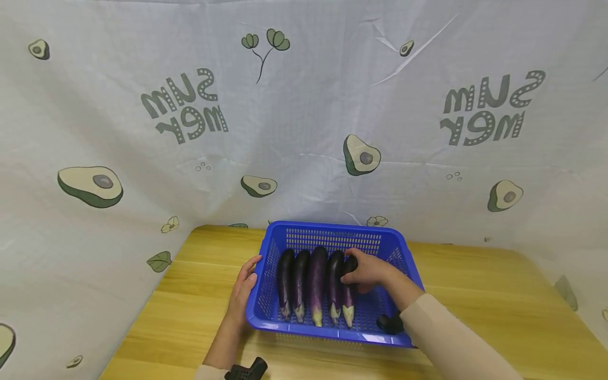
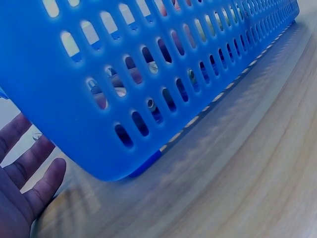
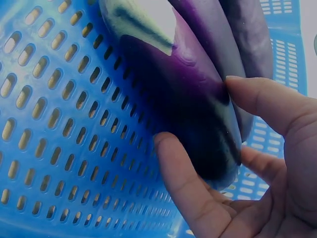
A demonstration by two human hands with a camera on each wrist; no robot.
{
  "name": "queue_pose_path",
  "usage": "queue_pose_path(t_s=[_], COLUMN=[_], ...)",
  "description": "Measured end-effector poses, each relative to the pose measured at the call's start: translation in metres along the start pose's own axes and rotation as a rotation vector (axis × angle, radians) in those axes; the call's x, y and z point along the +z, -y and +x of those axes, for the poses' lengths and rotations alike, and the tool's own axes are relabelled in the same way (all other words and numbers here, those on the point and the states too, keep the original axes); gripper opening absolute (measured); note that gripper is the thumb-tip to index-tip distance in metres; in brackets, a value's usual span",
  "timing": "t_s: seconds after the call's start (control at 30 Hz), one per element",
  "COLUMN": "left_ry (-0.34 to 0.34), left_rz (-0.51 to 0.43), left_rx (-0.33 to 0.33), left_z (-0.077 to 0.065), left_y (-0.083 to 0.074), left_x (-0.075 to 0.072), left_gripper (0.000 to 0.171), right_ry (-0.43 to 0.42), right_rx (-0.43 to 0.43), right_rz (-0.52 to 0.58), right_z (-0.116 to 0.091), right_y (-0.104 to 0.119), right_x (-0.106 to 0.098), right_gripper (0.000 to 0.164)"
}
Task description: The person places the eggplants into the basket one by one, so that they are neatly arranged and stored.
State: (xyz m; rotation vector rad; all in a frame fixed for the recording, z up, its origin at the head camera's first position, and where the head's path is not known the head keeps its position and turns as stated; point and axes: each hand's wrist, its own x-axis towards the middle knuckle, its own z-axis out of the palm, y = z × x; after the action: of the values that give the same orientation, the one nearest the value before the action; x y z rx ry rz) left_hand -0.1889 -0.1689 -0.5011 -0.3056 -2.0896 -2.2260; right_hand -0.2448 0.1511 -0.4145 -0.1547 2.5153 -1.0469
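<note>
Several dark purple eggplants (image 1: 317, 285) lie side by side, stem ends toward me, in a blue perforated plastic basket (image 1: 328, 332). My right hand (image 1: 375, 272) reaches in from the right and grips the rightmost eggplant (image 1: 349, 301) near its far, rounded end. In the right wrist view the thumb lies along one side of that eggplant (image 3: 188, 104) and the fingers curl round the other. My left hand (image 1: 240, 293) rests at the basket's left side, its fingertips at the rim. The left wrist view shows those fingers (image 2: 47, 181) fairly straight beside the basket corner.
The basket stands on a wood-grain table (image 1: 190, 295). A pale curtain (image 1: 304, 116) printed with avocados and lettering hangs behind the table and along its left side. Black wrist devices (image 1: 390, 323) sit on both wrists.
</note>
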Motion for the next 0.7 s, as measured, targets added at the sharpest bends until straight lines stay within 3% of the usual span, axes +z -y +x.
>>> queue_pose_path(t_s=[0.27, 0.43, 0.57, 0.7], left_ry=[-0.003, -0.003, -0.002, -0.005], left_rz=[-0.005, -0.011, -0.008, 0.003], left_rx=[-0.011, -0.017, -0.013, -0.018], left_z=[0.000, 0.001, 0.001, 0.001], left_y=[-0.001, 0.000, -0.001, -0.002], left_x=[0.001, 0.001, 0.001, 0.001], left_gripper=[0.050, 0.049, 0.050, 0.050], right_ry=[-0.018, -0.115, -0.200, -0.227], right_rx=[0.022, 0.013, -0.040, -0.112], right_rz=[0.010, -0.132, -0.238, -0.154], right_z=[-0.001, -0.007, -0.020, -0.042], right_y=[0.000, 0.010, 0.020, 0.021], right_x=[-0.006, -0.019, -0.036, -0.056], right_gripper=[0.082, 0.082, 0.078, 0.076])
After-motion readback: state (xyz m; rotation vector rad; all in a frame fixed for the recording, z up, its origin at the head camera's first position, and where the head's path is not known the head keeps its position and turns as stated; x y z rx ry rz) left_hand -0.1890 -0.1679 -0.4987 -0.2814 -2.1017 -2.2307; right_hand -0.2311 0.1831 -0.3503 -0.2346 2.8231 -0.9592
